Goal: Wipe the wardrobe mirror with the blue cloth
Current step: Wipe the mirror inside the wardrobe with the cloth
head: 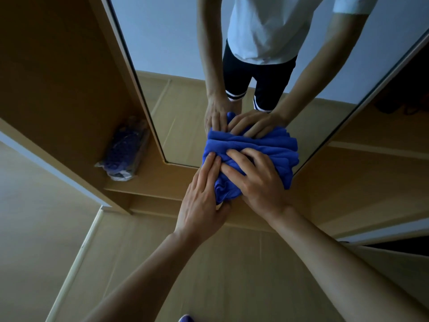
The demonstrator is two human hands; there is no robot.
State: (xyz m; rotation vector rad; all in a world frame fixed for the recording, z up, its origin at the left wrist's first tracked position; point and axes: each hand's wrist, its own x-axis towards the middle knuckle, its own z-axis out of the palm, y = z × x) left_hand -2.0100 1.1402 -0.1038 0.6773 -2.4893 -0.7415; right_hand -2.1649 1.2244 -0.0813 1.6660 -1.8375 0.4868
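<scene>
Low on mirror (185, 101), blue cloth (228, 189); under left hand (199, 205), right hand (257, 180)

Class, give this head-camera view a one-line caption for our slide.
Left hand and right hand hold a bunched blue cloth against the lower wardrobe mirror, which reflects them.
</scene>
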